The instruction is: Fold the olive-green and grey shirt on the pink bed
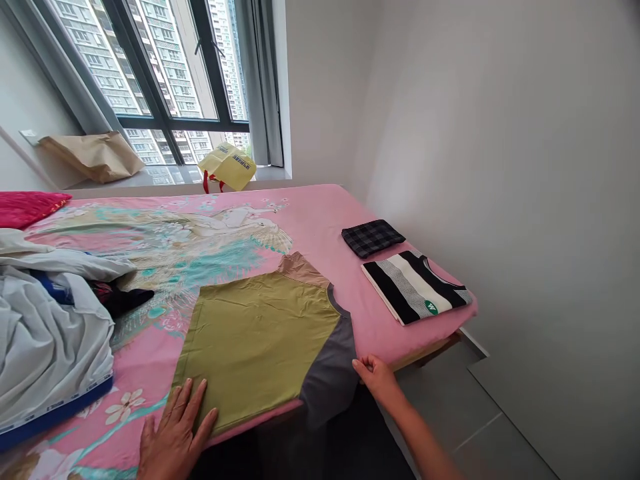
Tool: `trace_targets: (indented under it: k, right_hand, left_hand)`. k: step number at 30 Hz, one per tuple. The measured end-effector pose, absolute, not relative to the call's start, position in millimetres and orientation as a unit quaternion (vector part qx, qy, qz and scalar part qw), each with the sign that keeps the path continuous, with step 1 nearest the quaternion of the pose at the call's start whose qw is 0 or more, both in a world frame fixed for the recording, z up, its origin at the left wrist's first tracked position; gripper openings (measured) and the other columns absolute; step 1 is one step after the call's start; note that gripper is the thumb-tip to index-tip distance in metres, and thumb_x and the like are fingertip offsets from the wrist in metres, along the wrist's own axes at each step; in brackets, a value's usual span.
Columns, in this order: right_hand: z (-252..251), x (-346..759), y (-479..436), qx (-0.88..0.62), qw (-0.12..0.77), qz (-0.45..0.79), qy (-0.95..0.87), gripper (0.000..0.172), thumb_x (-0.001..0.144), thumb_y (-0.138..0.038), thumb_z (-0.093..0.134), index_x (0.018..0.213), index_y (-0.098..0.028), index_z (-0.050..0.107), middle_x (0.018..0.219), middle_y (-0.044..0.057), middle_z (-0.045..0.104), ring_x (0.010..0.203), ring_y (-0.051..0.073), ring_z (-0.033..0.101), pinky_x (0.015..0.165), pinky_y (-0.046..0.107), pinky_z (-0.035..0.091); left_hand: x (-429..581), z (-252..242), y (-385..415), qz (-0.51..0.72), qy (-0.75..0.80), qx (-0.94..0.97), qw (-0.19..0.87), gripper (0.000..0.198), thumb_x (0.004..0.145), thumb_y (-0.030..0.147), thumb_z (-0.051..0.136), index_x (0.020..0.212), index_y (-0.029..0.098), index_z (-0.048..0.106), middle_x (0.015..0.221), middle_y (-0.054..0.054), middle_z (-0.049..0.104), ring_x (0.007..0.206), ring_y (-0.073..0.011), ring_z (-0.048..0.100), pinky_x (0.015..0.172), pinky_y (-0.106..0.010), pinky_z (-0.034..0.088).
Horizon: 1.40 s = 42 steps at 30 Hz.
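A T-shirt lies spread flat near the front edge of the bed. Its body is olive green, with a tan sleeve at the far side, a grey sleeve at the near side and a dark neckline toward the right. My left hand rests on the shirt's lower left corner, fingers spread. On the right, my right hand pinches the edge of the grey sleeve, which partly hangs over the bed's edge.
The bed has a pink patterned sheet. On its right lie a folded black checked cloth and a folded striped shirt. White clothes are heaped at left. A paper bag and yellow bag sit by the window.
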State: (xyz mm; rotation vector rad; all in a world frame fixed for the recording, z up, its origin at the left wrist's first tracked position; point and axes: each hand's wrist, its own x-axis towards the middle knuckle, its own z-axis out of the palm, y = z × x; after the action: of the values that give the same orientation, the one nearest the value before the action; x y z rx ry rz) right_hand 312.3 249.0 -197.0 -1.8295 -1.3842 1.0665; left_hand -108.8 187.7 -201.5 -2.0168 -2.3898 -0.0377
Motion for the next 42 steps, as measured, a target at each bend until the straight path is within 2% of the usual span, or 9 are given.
trace_targets:
  k: [5,10,16,19,27,30,35,39,42]
  right_hand:
    - [-210,300,209,-0.609,0.353,0.522,-0.482,0.046,0.066,-0.056,0.065,0.084,-0.014,0.065,0.084,0.007,0.07,0.084,0.023,0.064,0.078,0.031,0.048]
    - [-212,296,199,-0.557,0.37,0.619,-0.412,0.051,0.068,-0.047,0.069,0.105,-0.012,0.065,0.107,0.011,0.069,0.105,0.026,0.061,0.097,0.036,0.044]
    - [-218,291,195,-0.569,0.414,0.613,-0.359,0.054,0.069,-0.048,0.067,0.11,-0.014,0.06,0.102,0.008,0.07,0.1,0.025,0.064,0.082,0.033,0.054]
    - [-210,284,190,-0.602,0.382,0.623,-0.322,0.056,0.067,-0.051,0.069,0.109,-0.015,0.057,0.083,0.004,0.069,0.075,0.021,0.066,0.061,0.032,0.057]
    - [-204,286,182,-0.609,0.362,0.599,-0.375,0.039,0.076,-0.051,0.057,0.091,-0.015,0.055,0.053,-0.007,0.05,0.034,0.005,0.036,0.038,0.024,0.046]
    - [-215,303,182,-0.617,0.298,0.567,-0.457,0.037,0.078,-0.052,0.049,0.083,-0.016,0.054,0.048,-0.006,0.048,0.031,0.008,0.038,0.037,0.026,0.044]
    - [-190,331,195,-0.671,0.26,0.331,-0.61,0.037,0.082,-0.049,0.048,0.099,-0.018,0.061,0.085,0.007,0.068,0.077,0.022,0.065,0.073,0.037,0.052]
    - [-144,285,219,-0.583,0.328,0.262,-0.696,0.042,0.091,-0.044,0.035,0.114,-0.017,0.056,0.117,0.012,0.062,0.108,0.022,0.058,0.095,0.038,0.046]
    - [-132,220,244,-0.459,0.287,0.217,-0.812,0.045,0.094,-0.034,0.03,0.131,-0.015,0.047,0.139,0.011,0.048,0.133,0.019,0.037,0.112,0.041,0.029]
  left_hand:
    - [-133,-198,150,-0.078,-0.701,-0.709,0.022,0.062,0.083,0.051,0.047,0.138,0.021,0.044,0.151,-0.008,0.033,0.14,-0.0234,0.026,0.116,-0.044,0.015]
    - [-157,-199,123,-0.142,-0.653,-0.742,0.045,0.044,0.09,0.034,0.045,0.131,0.021,0.052,0.142,-0.009,0.046,0.133,-0.0228,0.04,0.113,-0.042,0.03]
    - [-165,-205,121,-0.214,-0.617,-0.753,0.085,0.036,0.088,0.025,0.047,0.123,0.023,0.057,0.132,-0.008,0.056,0.123,-0.0231,0.052,0.103,-0.042,0.045]
    - [-163,-200,123,-0.216,-0.623,-0.747,0.084,0.034,0.087,0.022,0.047,0.118,0.022,0.06,0.128,-0.008,0.059,0.119,-0.0231,0.054,0.099,-0.041,0.047]
    - [-171,-195,125,-0.217,-0.608,-0.759,0.087,0.028,0.089,0.028,0.049,0.11,0.027,0.067,0.122,-0.006,0.062,0.114,-0.0217,0.057,0.096,-0.038,0.049]
    - [-174,-194,117,-0.198,-0.583,-0.78,0.11,0.028,0.087,0.028,0.052,0.112,0.03,0.066,0.128,-0.006,0.059,0.118,-0.0237,0.054,0.097,-0.04,0.049]
    - [-173,-176,116,-0.186,-0.577,-0.786,0.123,0.036,0.084,0.033,0.056,0.12,0.031,0.06,0.139,-0.006,0.05,0.129,-0.0294,0.044,0.1,-0.049,0.045]
    - [-134,-160,158,-0.221,-0.549,-0.803,0.078,0.036,0.089,0.024,0.048,0.124,0.028,0.056,0.139,-0.003,0.05,0.133,-0.0224,0.04,0.104,-0.041,0.043]
    - [-79,-158,207,-0.199,-0.522,-0.829,0.023,0.039,0.093,0.022,0.038,0.129,0.028,0.052,0.143,-0.001,0.046,0.136,-0.0171,0.035,0.109,-0.038,0.038]
